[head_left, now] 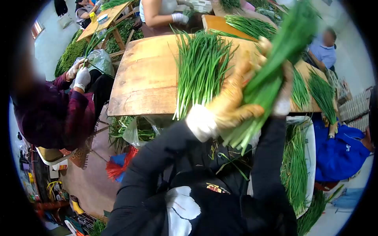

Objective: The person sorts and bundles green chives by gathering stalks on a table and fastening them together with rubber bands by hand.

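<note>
Between my two hands is a thick bunch of long green chives (271, 74), tilted, with its pale stem ends low and its blurred leaf tips up and to the right. My left hand (232, 100), in a yellow-stained glove with a white cuff, grips the bunch from the left, its thumb across the lower stems. Around the right side of the bunch is my right hand (284, 88), also gloved and largely hidden by the leaves. A loose pile of chives (202, 70) lies on the wooden table (145, 78), just beyond my left hand.
A white tub (310, 157) of chives stands to my right. More chives (252, 26) lie at the table's far end. On the left, a person in a purple sleeve (76, 108) handles stems. A person in blue (338, 153) is at the right. Red strands (122, 163) hang below the table.
</note>
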### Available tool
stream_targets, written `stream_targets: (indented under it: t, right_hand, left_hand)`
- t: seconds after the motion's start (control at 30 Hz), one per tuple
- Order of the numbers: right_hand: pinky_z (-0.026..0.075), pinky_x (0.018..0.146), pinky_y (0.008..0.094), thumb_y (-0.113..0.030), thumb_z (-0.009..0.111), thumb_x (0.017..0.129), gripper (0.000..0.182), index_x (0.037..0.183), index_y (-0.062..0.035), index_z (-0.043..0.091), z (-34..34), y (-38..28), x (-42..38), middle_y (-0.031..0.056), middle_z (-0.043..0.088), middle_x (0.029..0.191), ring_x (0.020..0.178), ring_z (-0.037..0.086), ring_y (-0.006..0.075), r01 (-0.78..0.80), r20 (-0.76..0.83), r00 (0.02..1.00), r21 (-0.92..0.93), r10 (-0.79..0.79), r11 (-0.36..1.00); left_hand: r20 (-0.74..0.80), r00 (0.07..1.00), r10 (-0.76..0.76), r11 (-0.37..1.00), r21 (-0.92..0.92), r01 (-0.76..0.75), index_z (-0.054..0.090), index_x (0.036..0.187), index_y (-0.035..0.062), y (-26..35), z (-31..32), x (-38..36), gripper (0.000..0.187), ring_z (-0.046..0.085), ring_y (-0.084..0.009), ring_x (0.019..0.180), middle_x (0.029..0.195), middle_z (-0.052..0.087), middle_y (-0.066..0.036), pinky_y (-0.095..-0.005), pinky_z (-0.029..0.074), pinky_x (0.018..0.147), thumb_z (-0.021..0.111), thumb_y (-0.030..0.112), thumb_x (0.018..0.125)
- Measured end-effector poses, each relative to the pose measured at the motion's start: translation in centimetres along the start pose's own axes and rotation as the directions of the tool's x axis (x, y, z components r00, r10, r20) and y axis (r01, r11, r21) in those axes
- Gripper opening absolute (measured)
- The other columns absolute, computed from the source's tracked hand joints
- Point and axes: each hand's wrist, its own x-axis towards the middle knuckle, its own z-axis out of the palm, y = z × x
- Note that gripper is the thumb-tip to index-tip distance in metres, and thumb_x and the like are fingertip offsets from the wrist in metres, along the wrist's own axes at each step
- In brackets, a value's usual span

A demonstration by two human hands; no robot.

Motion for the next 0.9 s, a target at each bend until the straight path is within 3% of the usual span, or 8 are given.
stream_targets:
  t: [0.07, 0.23, 0.5, 0.57, 0.6, 0.63, 0.7, 0.9]
  right_hand:
    - [0.049, 0.080, 0.0287, -0.034, 0.060, 0.078, 0.056, 0.120, -0.0005, 0.046, -1.0, 3.6, 2.7, 0.0092, 0.057, 0.109, 0.093, 0.057, 0.0153, -0.219, 0.112, 0.974, 0.234, 0.198, 0.947]
    - [0.050, 0.079, 0.0302, -0.029, 0.066, 0.075, 0.046, 0.110, -0.0025, 0.053, -2.8, 11.9, 5.8, 0.0083, 0.061, 0.102, 0.083, 0.060, 0.0160, -0.492, -0.027, 0.865, 0.158, 0.502, 0.856]
    - [0.050, 0.070, 0.0315, -0.029, 0.072, 0.069, 0.044, 0.099, -0.0012, 0.057, -3.7, 16.4, 5.6, 0.0091, 0.063, 0.090, 0.075, 0.060, 0.0181, -0.593, -0.154, 0.790, 0.051, 0.593, 0.804]
    - [0.044, 0.082, 0.0314, -0.033, 0.076, 0.064, 0.067, 0.111, 0.0056, 0.048, -5.2, 18.0, 6.3, 0.0159, 0.056, 0.108, 0.093, 0.056, 0.0220, -0.528, -0.345, 0.828, -0.217, 0.441, 0.821]
    - [0.043, 0.081, 0.0289, -0.025, 0.073, 0.070, 0.043, 0.101, -0.0012, 0.057, -5.5, 18.9, 6.4, 0.0057, 0.060, 0.095, 0.088, 0.054, 0.0141, -0.394, -0.365, 0.893, -0.350, 0.264, 0.850]
    - [0.029, 0.099, 0.0309, -0.033, 0.076, 0.064, 0.092, 0.128, 0.0117, 0.027, -6.5, 18.9, 6.7, 0.0222, 0.040, 0.128, 0.119, 0.038, 0.0266, -0.378, -0.327, 0.916, -0.500, 0.235, 0.779]
    - [0.025, 0.102, 0.0327, -0.031, 0.073, 0.069, 0.088, 0.131, 0.0074, 0.024, -6.8, 19.7, 6.3, 0.0236, 0.034, 0.132, 0.123, 0.033, 0.0294, -0.176, -0.318, 0.935, -0.801, -0.156, 0.573]
    - [0.028, 0.101, 0.0372, -0.033, 0.056, 0.081, 0.057, 0.124, -0.0002, 0.040, -8.7, 19.8, 5.8, 0.0203, 0.042, 0.126, 0.117, 0.039, 0.0324, -0.092, -0.119, 0.969, -0.987, -0.218, 0.132]
  left_hand:
    - [0.027, 0.997, -0.072, 0.997, 0.038, 0.071, -0.010, 0.138, 0.0214, -0.6, -3.5, 0.2, 0.108, 0.020, -0.0278, 0.129, 0.141, 0.011, -0.017, -0.0370, 0.023, 0.104, 0.071, 0.007, 0.069]
    - [-0.101, 0.911, -0.400, 0.915, -0.103, 0.391, -0.009, 0.137, 0.0048, -3.8, -8.7, -2.3, 0.095, 0.033, -0.0218, 0.121, 0.138, 0.024, -0.016, -0.0268, 0.030, 0.098, 0.064, 0.002, 0.076]
    - [-0.299, 0.749, -0.591, 0.806, -0.178, 0.565, 0.007, 0.138, 0.0019, -6.0, -9.3, -4.1, 0.085, 0.046, -0.0205, 0.110, 0.127, 0.041, -0.016, -0.0270, 0.038, 0.092, 0.066, 0.007, 0.076]
    - [-0.477, 0.750, -0.459, 0.618, 0.435, 0.655, 0.008, 0.136, -0.0019, -6.8, -9.1, -4.2, 0.084, 0.042, -0.0257, 0.116, 0.130, 0.038, -0.022, -0.0297, 0.033, 0.097, 0.066, 0.013, 0.077]
    - [-0.450, 0.717, -0.532, 0.531, 0.483, 0.696, 0.005, 0.134, -0.0076, -6.4, -9.0, -4.2, 0.087, 0.045, -0.0361, 0.111, 0.124, 0.037, -0.032, -0.0325, 0.036, 0.094, 0.065, 0.019, 0.077]
    - [-0.446, 0.717, -0.535, 0.530, 0.483, 0.696, 0.005, 0.134, -0.0076, -6.0, -8.7, -4.1, 0.087, 0.045, -0.0361, 0.111, 0.124, 0.037, -0.032, -0.0325, 0.036, 0.094, 0.065, 0.019, 0.077]
    - [-0.444, 0.734, -0.514, 0.388, 0.642, 0.661, 0.014, 0.133, -0.0070, -5.4, -7.8, -3.6, 0.079, 0.039, -0.0342, 0.119, 0.128, 0.035, -0.030, -0.0318, 0.031, 0.099, 0.063, 0.023, 0.079]
    - [-0.235, 0.955, -0.182, 0.219, 0.937, 0.273, 0.013, 0.137, 0.0015, -7.5, -7.2, -2.8, 0.086, 0.016, -0.0399, 0.129, 0.139, 0.019, -0.025, -0.0472, 0.013, 0.105, 0.045, 0.057, 0.080]
